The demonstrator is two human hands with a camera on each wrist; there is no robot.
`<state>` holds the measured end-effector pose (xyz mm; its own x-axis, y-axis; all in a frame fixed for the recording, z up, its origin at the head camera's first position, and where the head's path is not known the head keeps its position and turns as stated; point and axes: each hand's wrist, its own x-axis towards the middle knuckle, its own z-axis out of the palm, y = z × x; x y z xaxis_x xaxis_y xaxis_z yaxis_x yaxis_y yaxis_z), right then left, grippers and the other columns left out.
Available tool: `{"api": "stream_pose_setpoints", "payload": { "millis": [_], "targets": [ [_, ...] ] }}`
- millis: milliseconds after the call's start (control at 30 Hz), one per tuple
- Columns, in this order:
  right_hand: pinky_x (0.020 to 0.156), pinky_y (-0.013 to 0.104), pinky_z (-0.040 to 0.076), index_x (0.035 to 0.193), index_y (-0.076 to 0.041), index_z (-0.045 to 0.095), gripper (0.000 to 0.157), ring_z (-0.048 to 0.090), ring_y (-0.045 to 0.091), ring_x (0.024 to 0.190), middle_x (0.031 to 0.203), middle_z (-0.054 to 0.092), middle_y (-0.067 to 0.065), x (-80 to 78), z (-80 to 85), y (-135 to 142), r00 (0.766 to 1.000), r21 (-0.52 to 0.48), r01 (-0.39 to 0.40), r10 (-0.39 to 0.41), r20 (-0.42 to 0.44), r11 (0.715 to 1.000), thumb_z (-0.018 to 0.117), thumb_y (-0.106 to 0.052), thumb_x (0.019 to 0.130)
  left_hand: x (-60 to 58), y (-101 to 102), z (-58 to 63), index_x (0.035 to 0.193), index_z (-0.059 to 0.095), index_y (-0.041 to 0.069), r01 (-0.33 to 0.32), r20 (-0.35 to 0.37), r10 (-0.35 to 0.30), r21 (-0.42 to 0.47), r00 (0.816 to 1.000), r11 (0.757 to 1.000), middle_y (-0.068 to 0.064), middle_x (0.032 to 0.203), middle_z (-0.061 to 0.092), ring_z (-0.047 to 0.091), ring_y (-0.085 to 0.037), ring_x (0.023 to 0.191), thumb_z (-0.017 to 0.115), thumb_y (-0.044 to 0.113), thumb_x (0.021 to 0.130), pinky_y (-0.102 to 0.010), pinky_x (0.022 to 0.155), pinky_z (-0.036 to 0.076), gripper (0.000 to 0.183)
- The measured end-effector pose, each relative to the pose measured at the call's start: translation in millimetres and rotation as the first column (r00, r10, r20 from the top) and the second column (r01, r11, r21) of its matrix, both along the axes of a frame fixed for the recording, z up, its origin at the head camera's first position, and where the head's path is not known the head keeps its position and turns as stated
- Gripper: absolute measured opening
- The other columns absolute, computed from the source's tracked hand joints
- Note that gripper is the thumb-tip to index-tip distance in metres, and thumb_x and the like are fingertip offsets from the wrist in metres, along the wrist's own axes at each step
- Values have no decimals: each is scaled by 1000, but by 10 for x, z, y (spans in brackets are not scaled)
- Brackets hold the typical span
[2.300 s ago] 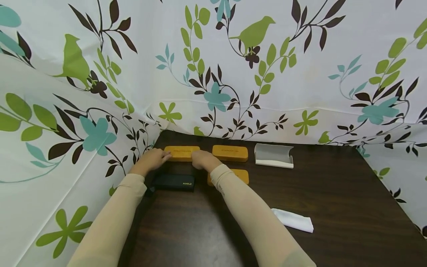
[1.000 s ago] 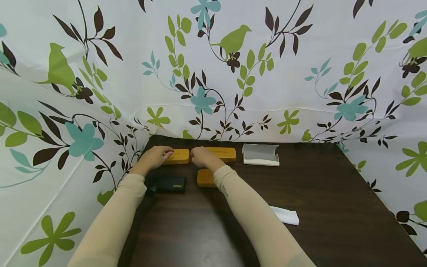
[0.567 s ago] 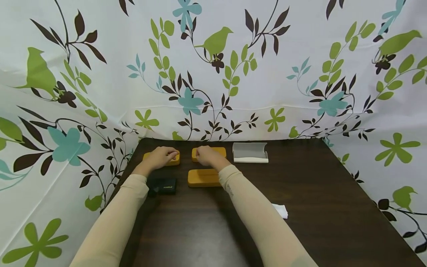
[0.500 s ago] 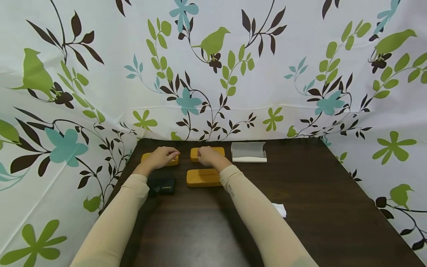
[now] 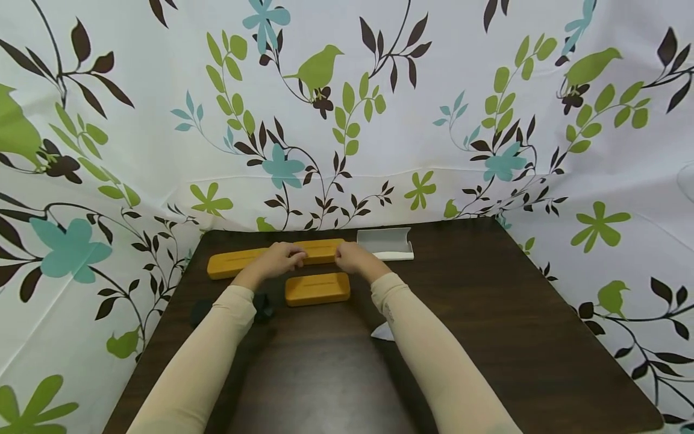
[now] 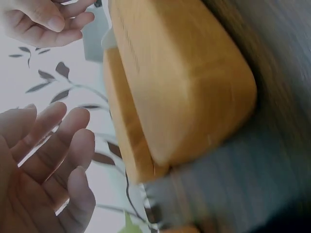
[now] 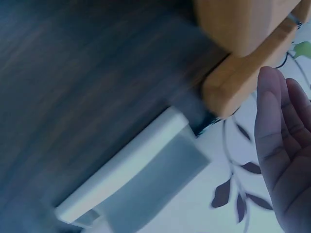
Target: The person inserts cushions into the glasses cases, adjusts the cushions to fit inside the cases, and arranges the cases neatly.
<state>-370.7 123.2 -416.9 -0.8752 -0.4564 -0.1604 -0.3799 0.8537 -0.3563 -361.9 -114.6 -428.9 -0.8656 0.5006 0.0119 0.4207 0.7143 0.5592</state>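
Note:
Three orange oblong cases, which look like glasses cases, lie on the dark table: the back-left case (image 5: 233,264), the back-middle case (image 5: 321,251) and the front case (image 5: 317,289). My left hand (image 5: 276,260) hovers by the left end of the back-middle case, covering part of it. In the left wrist view its fingers are loosely bent and hold nothing. My right hand (image 5: 358,260) is beside that case's right end. The right wrist view shows its fingers (image 7: 272,111) extended, with nothing in them.
An opened white case (image 5: 386,244) stands at the back, right of my right hand. My left forearm mostly hides a black case (image 5: 264,306). A white cloth (image 5: 384,332) shows from behind my right forearm. Patterned curtain (image 5: 336,120) borders the table's back and sides.
Both hands have left the back-left orange case, which they held at first, and moved right to the ends of the back-middle case. The head view has turned right.

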Motion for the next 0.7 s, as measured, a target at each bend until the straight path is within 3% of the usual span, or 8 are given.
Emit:
{"api": "stream_pose_setpoints", "payload": {
  "millis": [100, 200, 300, 367, 600, 700],
  "targets": [
    [57, 27, 36, 73, -7, 57, 28, 42, 14, 60, 66, 48, 0, 3, -44, 146, 1000, 2, 7, -7, -22, 1000, 51, -4, 100, 6, 116, -12, 128, 66, -2, 27, 19, -27, 15, 999, 1000, -15, 102, 73, 69, -20, 82, 52, 20, 108, -43, 80, 57, 34],
    [64, 28, 46, 91, 0, 68, 21, 53, 15, 69, 79, 61, 5, 13, -74, 299, 1000, -15, 20, -20, 2, 1000, 50, -4, 100, -3, 219, -29, 129, 66, -1, 41, 46, -42, 36, 998, 999, -12, 102, 73, 69, -19, 84, 52, 22, 108, -42, 80, 57, 34],
    [68, 29, 53, 102, 4, 70, 22, 62, 17, 74, 86, 66, 8, 28, -97, 419, 998, -49, 40, -37, 46, 998, 50, -3, 100, -33, 296, -67, 127, 67, -1, 57, 71, -60, 51, 996, 997, -8, 101, 73, 69, -17, 85, 52, 24, 108, -40, 81, 57, 35],
    [65, 29, 53, 100, 5, 70, 22, 64, 17, 71, 82, 65, 8, 46, -115, 497, 996, -68, 54, -49, 76, 996, 49, -2, 99, -46, 361, -88, 126, 68, -1, 69, 80, -73, 47, 994, 997, -7, 100, 73, 68, -16, 85, 53, 25, 108, -39, 81, 57, 34],
    [67, 28, 54, 106, 5, 71, 23, 65, 14, 71, 81, 65, 4, 98, -211, 710, 985, -52, 95, -86, 152, 994, 53, -9, 103, -8, 626, -135, 121, 73, 6, 131, -33, -135, -113, 990, 985, -5, 110, 74, 68, -21, 102, 56, 26, 106, -43, 93, 53, 30],
    [68, 29, 55, 106, 3, 71, 21, 66, 15, 72, 82, 66, 6, 118, -233, 804, 977, -41, 106, -96, 191, 994, 54, -9, 103, 35, 716, -147, 119, 74, 8, 167, -53, -174, -116, 983, 979, -4, 113, 73, 67, -21, 105, 56, 25, 106, -43, 97, 52, 28]
  ]
}}
